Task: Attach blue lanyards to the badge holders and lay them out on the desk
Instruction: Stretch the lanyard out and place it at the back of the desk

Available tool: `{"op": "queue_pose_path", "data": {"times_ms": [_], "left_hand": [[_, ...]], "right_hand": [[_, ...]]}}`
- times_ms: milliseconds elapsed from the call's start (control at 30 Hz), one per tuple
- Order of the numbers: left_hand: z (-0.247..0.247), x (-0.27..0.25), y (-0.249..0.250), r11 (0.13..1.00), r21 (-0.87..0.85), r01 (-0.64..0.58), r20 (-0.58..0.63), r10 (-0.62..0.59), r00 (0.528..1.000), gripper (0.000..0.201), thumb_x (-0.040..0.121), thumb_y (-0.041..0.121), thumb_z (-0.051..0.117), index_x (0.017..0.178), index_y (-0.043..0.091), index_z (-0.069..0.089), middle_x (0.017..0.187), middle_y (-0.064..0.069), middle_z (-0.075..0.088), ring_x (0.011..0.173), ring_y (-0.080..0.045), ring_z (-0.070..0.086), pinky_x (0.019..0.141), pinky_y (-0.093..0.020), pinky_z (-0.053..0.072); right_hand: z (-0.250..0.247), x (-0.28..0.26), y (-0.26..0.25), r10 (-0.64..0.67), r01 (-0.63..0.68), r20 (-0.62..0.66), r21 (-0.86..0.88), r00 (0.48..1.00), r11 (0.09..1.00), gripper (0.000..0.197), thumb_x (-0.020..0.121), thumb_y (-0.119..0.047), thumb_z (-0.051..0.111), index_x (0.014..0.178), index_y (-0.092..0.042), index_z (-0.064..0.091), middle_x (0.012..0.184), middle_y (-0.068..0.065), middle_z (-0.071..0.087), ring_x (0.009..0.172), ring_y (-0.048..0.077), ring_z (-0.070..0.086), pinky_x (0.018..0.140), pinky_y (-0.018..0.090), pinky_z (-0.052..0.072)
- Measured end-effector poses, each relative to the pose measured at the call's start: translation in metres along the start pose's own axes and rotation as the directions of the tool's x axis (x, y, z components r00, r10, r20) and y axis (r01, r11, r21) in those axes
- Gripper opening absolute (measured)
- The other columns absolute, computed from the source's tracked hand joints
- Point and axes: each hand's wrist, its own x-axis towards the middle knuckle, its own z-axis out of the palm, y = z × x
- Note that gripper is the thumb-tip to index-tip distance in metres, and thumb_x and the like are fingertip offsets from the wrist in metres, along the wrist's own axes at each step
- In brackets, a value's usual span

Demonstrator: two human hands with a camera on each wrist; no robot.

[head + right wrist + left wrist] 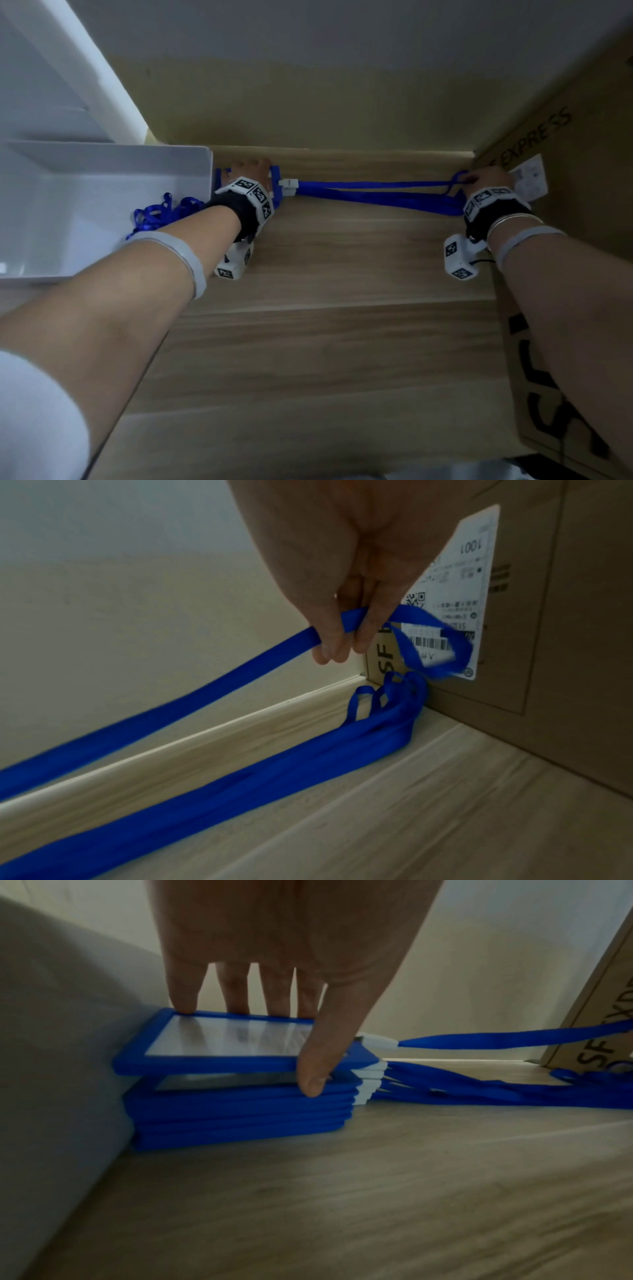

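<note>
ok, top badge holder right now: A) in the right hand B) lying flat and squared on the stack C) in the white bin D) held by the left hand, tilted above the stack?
D: the left hand holds the top badge holder by its edges, one side raised off the stack.

A stack of blue-framed badge holders [240, 1110] lies flat on the wooden desk [325, 342], hard against a white bin. The top badge holder [219, 1042], with a clear window, sits tilted and skewed on the stack. Each holder carries a white clip [371, 1080] on its right end. The top blue lanyard [192, 691] runs raised and taut to the right, ending in a loop. The other lanyards [274, 772] lie bunched on the desk, their looped ends beside a cardboard box.
</note>
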Motion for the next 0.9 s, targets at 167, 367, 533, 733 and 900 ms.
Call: {"op": "queue_pose_path", "data": {"times_ms": [167,367,533,733,900], "left_hand": [[0.005,0.005,0.0,1.0,-0.019,0.003,0.007,-0.003,1.0,0.057,0.083,0.014,0.058,0.136,0.014,0.036,0.136,-0.016,0.045,0.125,-0.037,0.042,0.096,-0.051,0.043],[0.007,0.014,-0.001,1.0,0.004,0.017,0.054,-0.017,0.998,0.062,0.083,0.013,0.061,0.138,0.012,0.032,0.137,-0.019,0.043,0.126,-0.04,0.041,0.1,-0.053,0.041],[0.008,0.017,-0.002,0.998,0.055,0.015,0.077,-0.02,0.997,0.073,0.076,0.012,0.068,0.139,0.011,0.031,0.138,-0.016,0.041,0.126,-0.04,0.041,0.1,-0.051,0.041],[0.006,0.016,0.0,0.993,0.117,0.009,0.091,-0.02,0.996,0.08,0.071,0.012,0.072,0.139,0.011,0.029,0.135,-0.016,0.043,0.123,-0.04,0.043,0.099,-0.049,0.042],[0.006,0.013,0.002,0.991,0.134,0.015,0.082,-0.026,0.996,0.08,0.071,0.011,0.071,0.139,0.01,0.029,0.136,-0.016,0.04,0.125,-0.04,0.04,0.102,-0.049,0.038]], "right_hand": [[0.009,0.019,0.001,0.011,-0.008,0.036,-0.076,0.999,0.997,0.029,0.096,-0.007,0.045,0.118,0.003,0.061,0.107,0.024,0.061,0.094,0.034,0.059,0.08,0.034,0.044],[0.022,0.033,0.005,-0.02,0.035,0.111,-0.128,0.994,0.991,0.019,0.098,-0.004,0.038,0.089,0.0,0.054,0.113,0.028,0.054,0.07,0.031,0.05,0.076,0.039,0.04],[0.035,0.044,0.009,0.034,-0.02,0.118,-0.12,0.992,0.993,0.045,0.097,-0.009,0.039,0.14,0.003,0.032,0.135,0.028,0.045,0.119,0.041,0.048,0.097,0.046,0.041],[0.035,0.032,0.014,0.017,0.001,0.207,-0.084,0.978,0.996,0.06,0.099,-0.011,0.036,0.151,-0.01,0.008,0.143,0.027,0.037,0.125,0.042,0.044,0.1,0.047,0.039],[0.029,0.028,0.017,0.049,-0.037,0.257,-0.054,0.965,0.998,0.051,0.099,-0.007,0.037,0.148,-0.007,0.022,0.149,0.022,0.032,0.133,0.039,0.035,0.108,0.042,0.032]]}}
